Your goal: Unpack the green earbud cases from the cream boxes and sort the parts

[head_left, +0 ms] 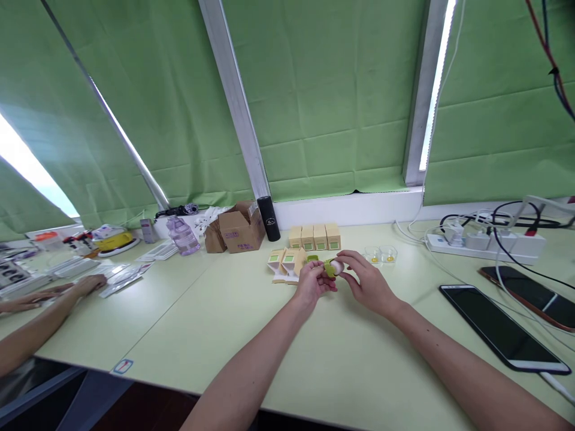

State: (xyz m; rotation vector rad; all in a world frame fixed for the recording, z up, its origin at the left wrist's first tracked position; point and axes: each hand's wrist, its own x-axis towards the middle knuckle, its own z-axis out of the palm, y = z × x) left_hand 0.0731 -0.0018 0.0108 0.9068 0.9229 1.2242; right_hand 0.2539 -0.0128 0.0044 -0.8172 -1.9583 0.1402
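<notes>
Between my hands, above the table, is a small round white jar with a green band point(333, 268). My left hand point(311, 282) is closed on its green side. The fingers and thumb of my right hand point(372, 285) pinch its white end from the right. Just behind my left hand lies another small green piece point(312, 258), partly hidden. Unfolded small cartons point(287, 261) with green labels lie to the left, and a row of closed tan boxes point(314, 237) stands behind. Two clear little cups point(380, 255) with yellow bits inside are beyond my right hand.
A black cylinder point(268, 219), a cardboard box point(243, 227) and a purple bottle point(182, 236) stand at the back. On the right are a power strip point(521, 248) with cables and two phones point(501, 326). Another person's arm point(54, 317) rests at far left near plastic packets point(123, 279).
</notes>
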